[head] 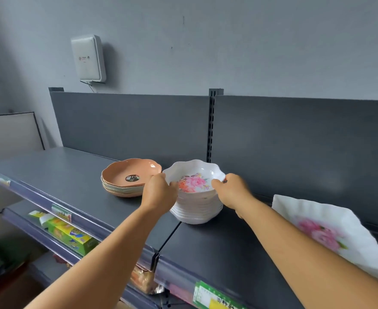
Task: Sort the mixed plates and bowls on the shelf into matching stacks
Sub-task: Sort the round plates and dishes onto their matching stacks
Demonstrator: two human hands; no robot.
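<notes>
A stack of white scalloped bowls [196,205] stands on the dark grey top shelf [76,179]; the top bowl [194,175] has a pink flower print inside. My left hand [159,192] grips that bowl's left rim and my right hand [232,191] grips its right rim. To the left sits a short stack of peach and pale green dishes [128,177] with a dark sticker on the top one. At the right lies a white square plate [330,233] with a pink flower, partly behind my right forearm.
The shelf's back panel [295,141] rises close behind the bowls. A lower shelf holds a green and yellow box [72,236] and packets. A white box [89,58] hangs on the wall. Price labels run along the shelf's front edge.
</notes>
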